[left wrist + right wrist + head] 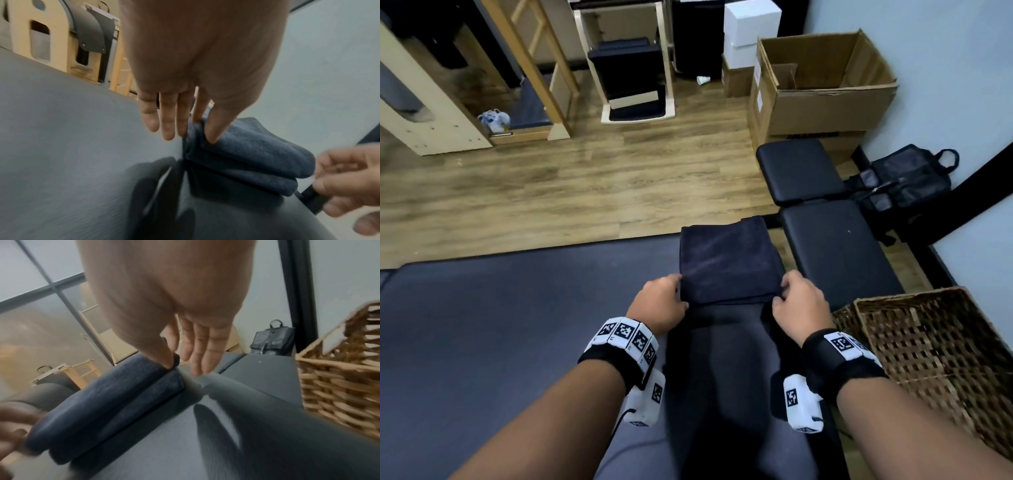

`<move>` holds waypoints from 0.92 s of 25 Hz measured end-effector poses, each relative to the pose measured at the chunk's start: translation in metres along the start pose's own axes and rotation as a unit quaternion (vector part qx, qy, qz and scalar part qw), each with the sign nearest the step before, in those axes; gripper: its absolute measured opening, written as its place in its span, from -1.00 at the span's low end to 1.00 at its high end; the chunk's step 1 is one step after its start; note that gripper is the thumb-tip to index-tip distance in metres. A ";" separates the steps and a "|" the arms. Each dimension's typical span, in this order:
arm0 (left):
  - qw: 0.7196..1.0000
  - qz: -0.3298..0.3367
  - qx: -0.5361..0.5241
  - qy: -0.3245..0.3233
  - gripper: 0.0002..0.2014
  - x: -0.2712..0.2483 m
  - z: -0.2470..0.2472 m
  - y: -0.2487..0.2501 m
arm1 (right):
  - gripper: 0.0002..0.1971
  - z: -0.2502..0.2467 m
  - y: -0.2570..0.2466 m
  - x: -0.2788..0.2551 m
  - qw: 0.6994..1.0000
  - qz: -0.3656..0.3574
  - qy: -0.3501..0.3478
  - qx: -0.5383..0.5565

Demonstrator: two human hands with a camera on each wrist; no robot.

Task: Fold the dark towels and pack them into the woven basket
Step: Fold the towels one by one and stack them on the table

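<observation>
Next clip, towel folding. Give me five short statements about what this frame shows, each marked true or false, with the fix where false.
1. Both hands pinch the near corners of the folded dark towel: left hand at the left corner, right hand at the right. True.
2. The towel is already inside the woven basket. False: it lies on the grey padded surface, outside the basket.
3. The basket stands on the person's right. True.
4. The towel is spread out flat in a single layer. False: the wrist views show it folded into stacked layers.
5. The open cardboard box sits on the padded surface beside the towel. False: it stands farther off, by the wall.
</observation>
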State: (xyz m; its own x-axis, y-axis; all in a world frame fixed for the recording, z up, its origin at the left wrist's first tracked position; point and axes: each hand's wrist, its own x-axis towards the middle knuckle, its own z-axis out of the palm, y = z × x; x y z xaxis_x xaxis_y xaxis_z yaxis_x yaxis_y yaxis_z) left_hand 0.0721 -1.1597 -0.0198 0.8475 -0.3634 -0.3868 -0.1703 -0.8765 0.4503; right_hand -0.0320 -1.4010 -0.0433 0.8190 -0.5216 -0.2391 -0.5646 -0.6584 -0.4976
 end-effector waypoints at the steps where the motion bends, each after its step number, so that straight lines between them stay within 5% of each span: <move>1: 1.000 -0.009 -0.001 -0.008 -0.60 -0.014 -0.003 -0.009 | -0.85 0.000 -0.001 -0.007 0.999 0.015 -0.021 -0.025; 4: 0.998 -0.060 -0.025 -0.019 -0.69 -0.074 -0.005 -0.053 | -0.93 0.011 -0.008 -0.030 0.996 -0.002 -0.076 -0.045; 10: 0.958 -0.247 -0.133 0.061 -0.84 -0.252 0.019 -0.180 | -0.76 0.073 -0.039 -0.104 0.948 -0.177 -0.217 -0.150; 17: 0.832 -0.453 -0.309 0.088 -0.86 -0.497 0.132 -0.307 | -0.82 0.148 -0.099 -0.238 0.853 -0.321 -0.314 -0.266; 23: 0.700 -0.529 -0.474 0.072 -0.73 -0.659 0.260 -0.347 | -0.83 0.187 -0.134 -0.348 0.763 -0.355 -0.389 -0.375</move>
State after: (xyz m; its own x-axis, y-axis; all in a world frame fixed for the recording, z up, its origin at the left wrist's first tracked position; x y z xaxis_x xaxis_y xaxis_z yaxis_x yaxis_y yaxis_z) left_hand -0.5579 -0.6985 -0.1301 0.3007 0.4255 -0.8535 0.9435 -0.0023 0.3313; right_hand -0.2221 -1.0294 -0.0493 0.5946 0.3977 -0.6988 0.3876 -0.9032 -0.1841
